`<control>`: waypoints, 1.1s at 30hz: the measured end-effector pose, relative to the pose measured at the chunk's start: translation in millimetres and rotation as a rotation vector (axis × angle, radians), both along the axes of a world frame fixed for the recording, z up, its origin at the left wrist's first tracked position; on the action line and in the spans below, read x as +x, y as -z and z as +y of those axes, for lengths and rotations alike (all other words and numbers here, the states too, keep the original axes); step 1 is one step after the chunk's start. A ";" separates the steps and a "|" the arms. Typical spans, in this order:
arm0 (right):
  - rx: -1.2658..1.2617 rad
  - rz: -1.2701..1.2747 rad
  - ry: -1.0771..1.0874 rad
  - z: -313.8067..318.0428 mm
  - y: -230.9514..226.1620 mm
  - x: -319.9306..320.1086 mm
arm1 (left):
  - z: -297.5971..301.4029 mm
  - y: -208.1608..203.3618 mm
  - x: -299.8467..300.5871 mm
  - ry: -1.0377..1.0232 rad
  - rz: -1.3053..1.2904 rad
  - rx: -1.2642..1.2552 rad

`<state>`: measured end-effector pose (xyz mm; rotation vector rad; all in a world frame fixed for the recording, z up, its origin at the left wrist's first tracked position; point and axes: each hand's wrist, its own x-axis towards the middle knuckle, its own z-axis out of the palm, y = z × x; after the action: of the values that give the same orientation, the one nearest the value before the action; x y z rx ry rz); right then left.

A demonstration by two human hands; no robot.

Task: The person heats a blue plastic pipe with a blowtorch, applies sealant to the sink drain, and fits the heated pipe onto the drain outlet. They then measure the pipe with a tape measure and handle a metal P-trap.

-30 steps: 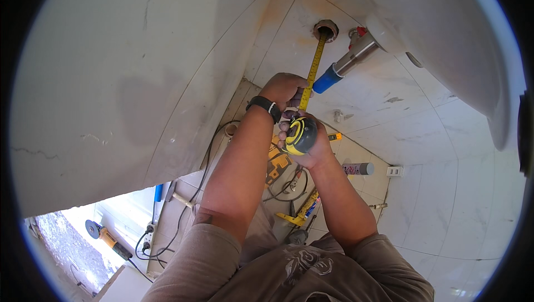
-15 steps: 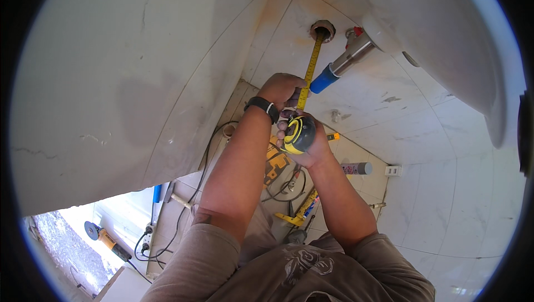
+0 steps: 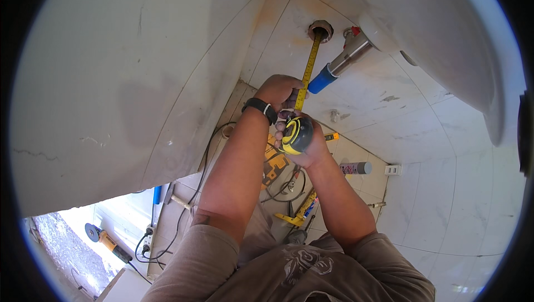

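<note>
In my right hand (image 3: 315, 149) is a black and yellow tape measure (image 3: 299, 135), its case gripped with the fingers wrapped round it. The yellow tape blade (image 3: 310, 67) runs away from the case, and its far end goes into a round hole (image 3: 328, 36) in the tiled wall. My left hand (image 3: 281, 89), with a black watch on its wrist, is closed on the blade just beyond the case; part of its fingers is hidden. Right of the blade, a metal pipe (image 3: 352, 54) with a blue end (image 3: 322, 80) slants down beneath a white basin (image 3: 445, 40).
A red-handled valve (image 3: 352, 31) is beside the pipe. Below my arms, a yellow power tool (image 3: 274, 167), a caulking gun (image 3: 303, 211), a spray can (image 3: 356, 168) and cables lie on the floor. A large pale panel (image 3: 111, 90) fills the left. An angle grinder (image 3: 108, 242) lies lower left.
</note>
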<state>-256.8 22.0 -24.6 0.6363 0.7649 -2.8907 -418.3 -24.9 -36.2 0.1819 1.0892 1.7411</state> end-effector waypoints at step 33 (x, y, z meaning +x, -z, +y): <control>0.340 -0.235 0.028 -63.4 54.5 69.3 | -112.6 -48.1 29.6 0.722 1.703 -0.504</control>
<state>-187.5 -41.4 -79.1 1.0043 1.2274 -2.6605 -388.7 -137.5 11.9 1.6695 2.1370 0.2939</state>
